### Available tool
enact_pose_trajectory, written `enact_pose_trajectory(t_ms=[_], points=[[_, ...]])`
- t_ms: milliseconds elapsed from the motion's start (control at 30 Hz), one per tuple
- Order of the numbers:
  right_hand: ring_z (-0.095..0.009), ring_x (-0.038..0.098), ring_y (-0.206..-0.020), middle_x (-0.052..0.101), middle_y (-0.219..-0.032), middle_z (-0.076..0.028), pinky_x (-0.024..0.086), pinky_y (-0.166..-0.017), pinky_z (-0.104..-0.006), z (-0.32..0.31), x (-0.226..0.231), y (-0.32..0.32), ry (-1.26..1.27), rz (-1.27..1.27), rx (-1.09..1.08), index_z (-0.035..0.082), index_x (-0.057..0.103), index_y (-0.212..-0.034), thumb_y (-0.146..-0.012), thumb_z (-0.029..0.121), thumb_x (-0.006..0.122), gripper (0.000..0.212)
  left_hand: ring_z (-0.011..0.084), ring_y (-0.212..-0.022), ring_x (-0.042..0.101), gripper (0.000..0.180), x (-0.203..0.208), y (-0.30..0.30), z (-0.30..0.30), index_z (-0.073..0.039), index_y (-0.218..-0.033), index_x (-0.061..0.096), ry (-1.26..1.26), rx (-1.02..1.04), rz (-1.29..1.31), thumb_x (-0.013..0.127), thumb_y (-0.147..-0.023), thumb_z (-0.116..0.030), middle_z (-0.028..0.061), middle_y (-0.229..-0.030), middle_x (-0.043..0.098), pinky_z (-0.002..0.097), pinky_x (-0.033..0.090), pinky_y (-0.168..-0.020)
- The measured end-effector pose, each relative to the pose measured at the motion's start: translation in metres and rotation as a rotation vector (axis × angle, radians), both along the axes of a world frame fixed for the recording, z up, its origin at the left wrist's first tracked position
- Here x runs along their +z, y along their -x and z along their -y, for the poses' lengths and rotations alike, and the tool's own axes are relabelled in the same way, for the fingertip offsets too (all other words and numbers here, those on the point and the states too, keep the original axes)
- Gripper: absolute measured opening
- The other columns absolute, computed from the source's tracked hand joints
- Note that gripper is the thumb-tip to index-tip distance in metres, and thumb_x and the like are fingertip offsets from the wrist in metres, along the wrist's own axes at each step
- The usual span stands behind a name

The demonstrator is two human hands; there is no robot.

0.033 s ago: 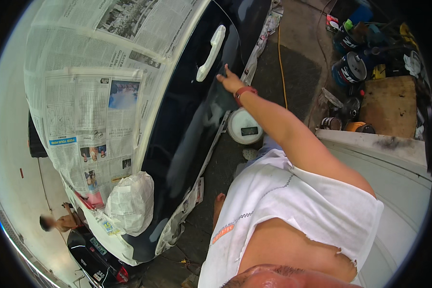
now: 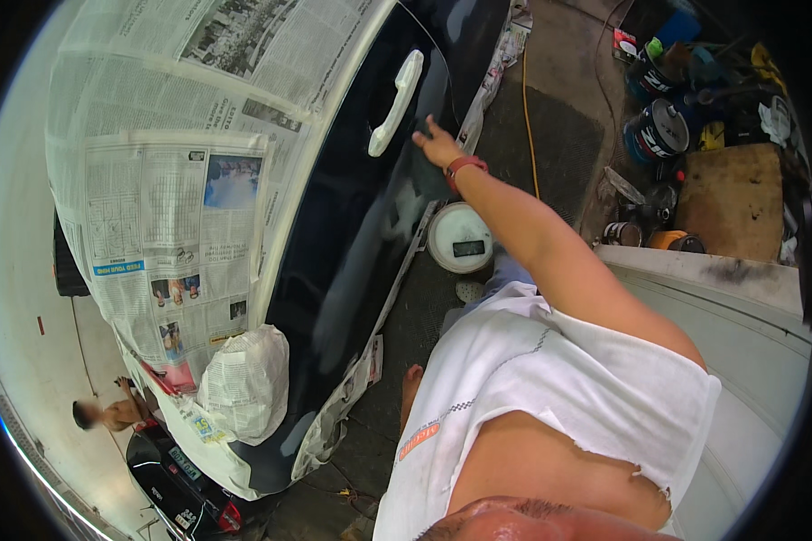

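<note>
A dark cloth [image 2: 424, 167] is pressed flat by the right hand [image 2: 438, 144] against the glossy door panel [image 2: 352, 234], just below the masked handle [image 2: 395, 101]; even, overlapping strokes are advisable. The left hand is not visible.

The left hand is nowhere in the frame. The right hand [image 2: 438, 144], at upper centre, lies on the dark car door [image 2: 352, 234], its palm hidden. Newspaper [image 2: 180, 180] covers the windows at upper left. Cans [image 2: 656, 131] at upper right are too small to tell.
</note>
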State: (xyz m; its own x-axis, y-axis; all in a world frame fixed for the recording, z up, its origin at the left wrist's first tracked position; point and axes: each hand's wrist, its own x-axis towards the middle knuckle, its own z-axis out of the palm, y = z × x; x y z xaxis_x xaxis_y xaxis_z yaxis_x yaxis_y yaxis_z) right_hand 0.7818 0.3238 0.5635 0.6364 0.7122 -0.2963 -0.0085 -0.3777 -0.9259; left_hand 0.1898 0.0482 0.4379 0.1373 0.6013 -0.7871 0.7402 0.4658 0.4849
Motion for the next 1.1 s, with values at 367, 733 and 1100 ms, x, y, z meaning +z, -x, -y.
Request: enact_pose_trajectory(t_ms=[367,733,1100], points=[[-0.044,0.066,-0.112,0.06,-0.125,-0.018,0.056,-0.097,-0.0529,-0.015,0.036,-0.061,-0.164,0.466,-0.13,0.035,0.047,-0.163,-0.097,0.014,0.07,0.073,0.0305,-0.138,0.062,0.056,0.005,-0.081,0.006,-0.001,-0.155,0.053,0.024,0.074,-0.019,0.059,-0.112,-0.036,0.0214,-0.151,0.063,0.0391,0.047,-0.116],[-0.027,0.058,-0.119,0.051,-0.151,-0.007,0.061,-0.083,-0.0374,-0.032,0.118,-0.25,-0.308,1.431,0.731,0.032,0.075,-0.137,-0.091,0.005,0.065,0.054,0.03,-0.138,0.062,0.056,-0.002,-0.202,-0.001,-0.001,-0.155,0.053,-0.021,0.404,0.188,0.059,-0.112,-0.036,0.0208,-0.151,0.063,0.039,0.046,-0.116],[-0.023,0.055,-0.122,0.054,-0.144,-0.001,0.061,-0.081,-0.0355,-0.091,0.192,-0.237,-0.724,1.542,1.32,0.018,0.083,-0.096,-0.082,0.014,0.073,0.017,0.0283,-0.131,0.067,0.057,0.037,-0.304,0.013,-0.001,-0.151,0.057,-0.061,0.133,-0.134,0.063,-0.11,-0.04,0.0188,-0.141,0.07,0.0382,0.05,-0.111]])
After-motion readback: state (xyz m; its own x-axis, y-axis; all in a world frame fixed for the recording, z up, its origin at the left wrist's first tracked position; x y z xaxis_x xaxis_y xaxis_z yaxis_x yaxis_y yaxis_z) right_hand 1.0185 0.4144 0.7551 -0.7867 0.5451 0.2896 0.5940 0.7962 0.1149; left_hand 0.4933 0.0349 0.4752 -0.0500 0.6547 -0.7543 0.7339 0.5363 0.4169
